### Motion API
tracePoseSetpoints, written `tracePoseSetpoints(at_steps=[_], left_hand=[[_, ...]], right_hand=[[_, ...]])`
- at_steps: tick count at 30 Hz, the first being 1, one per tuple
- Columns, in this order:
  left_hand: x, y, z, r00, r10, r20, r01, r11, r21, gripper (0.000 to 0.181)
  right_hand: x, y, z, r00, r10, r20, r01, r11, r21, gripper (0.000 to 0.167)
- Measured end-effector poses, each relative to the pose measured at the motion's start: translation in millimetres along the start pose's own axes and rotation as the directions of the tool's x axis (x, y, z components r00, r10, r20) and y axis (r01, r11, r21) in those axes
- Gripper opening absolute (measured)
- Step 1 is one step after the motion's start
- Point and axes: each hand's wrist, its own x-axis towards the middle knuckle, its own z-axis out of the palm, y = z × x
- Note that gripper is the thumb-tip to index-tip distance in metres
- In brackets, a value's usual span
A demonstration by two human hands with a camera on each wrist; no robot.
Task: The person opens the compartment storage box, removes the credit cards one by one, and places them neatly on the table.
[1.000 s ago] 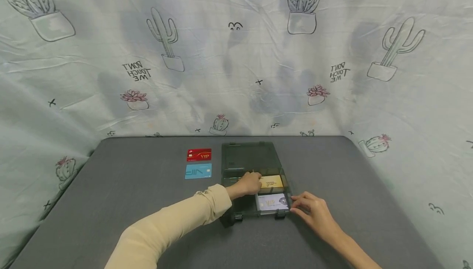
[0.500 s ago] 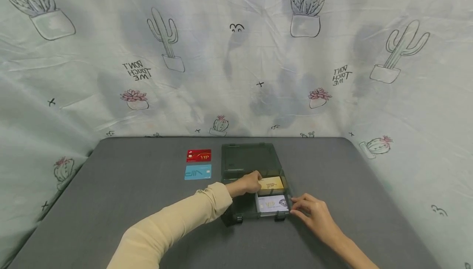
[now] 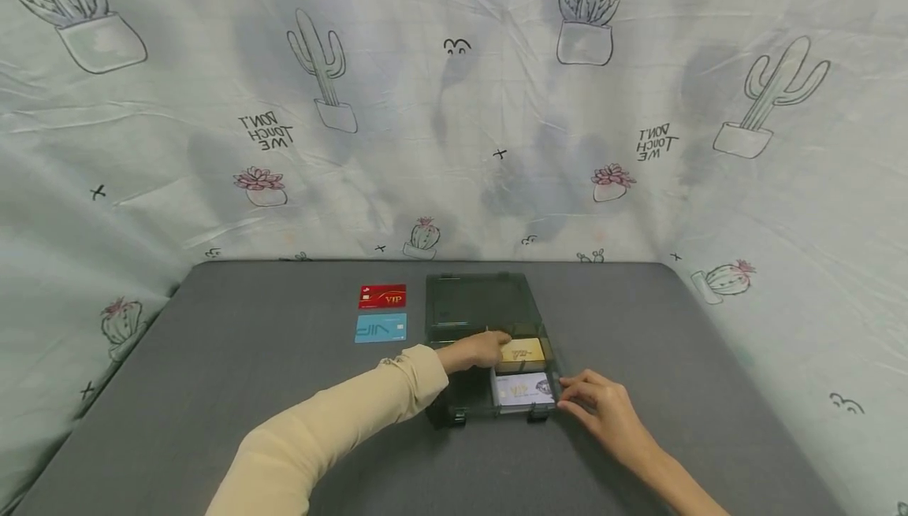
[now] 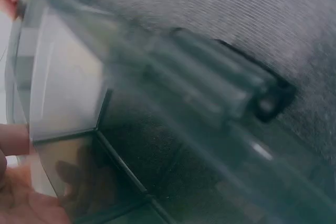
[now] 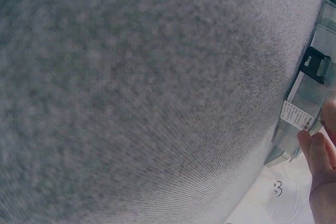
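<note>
A dark, see-through green card box lies on the table, its lid folded back. In its right compartments are gold cards at the back and white VIP cards in front. My left hand reaches over the gold cards, index finger stretched across their left end; the left wrist view shows this hand only partly, beside the box wall. The fingertips of my right hand touch the box's right side. The right wrist view has these fingers near a white label.
A red VIP card and a blue VIP card lie left of the box on the grey table. Behind the table hangs a pale curtain printed with cactus drawings. Two latches project from the box's front.
My left hand has shifted slightly right over the gold cards, and its index finger now reaches farther out. My right hand stays at the box's side. The loose cards lie where they were.
</note>
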Motion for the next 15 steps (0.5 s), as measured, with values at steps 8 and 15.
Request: tracePoseSetpoints(at_steps=[8,15], left_hand=[[-60.1,47.8,-23.4,0.991,-0.126,-0.040,0.105,0.933,-0.344,0.043],[-85.0,62.1,-31.8,0.986,-0.112,-0.126,0.046,0.896,-0.441,0.034]], right_hand=[[-2.0,0.4,2.8,0.998,-0.053,-0.021,0.054,0.999,0.008,0.023],[-2.8,0.5,3.6,0.997,-0.067,-0.041,0.067,0.998,-0.007,0.022]])
